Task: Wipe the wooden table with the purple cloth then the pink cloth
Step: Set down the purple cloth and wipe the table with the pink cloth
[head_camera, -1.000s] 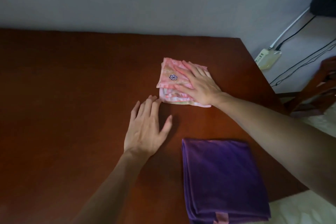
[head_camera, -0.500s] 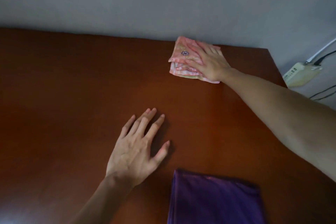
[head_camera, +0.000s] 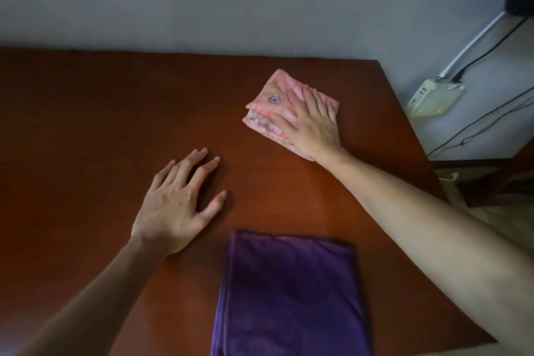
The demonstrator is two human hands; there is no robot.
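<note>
At the far right of the wooden surface, our right hand presses flat on the folded pink cloth, fingers straight and spread, grip open rather than curled round the fabric. Half a second ago the cloth sat hard against the back edge by the wall; now it lies nearer us and turned at an angle, so we judge a wiping stroke is being drawn back toward the middle. Our left hand rests palm down on the bare wood, fingers relaxed and holding nothing, much where it lay before. The purple cloth lies folded at the near edge, just beside the left wrist and well apart from the pink one, untouched by either hand. That suggests the purple pass is over and the pink one is under way. More of the purple cloth shows than in the previous frame. A white adapter and cables hang by the wall beyond the corner.
</note>
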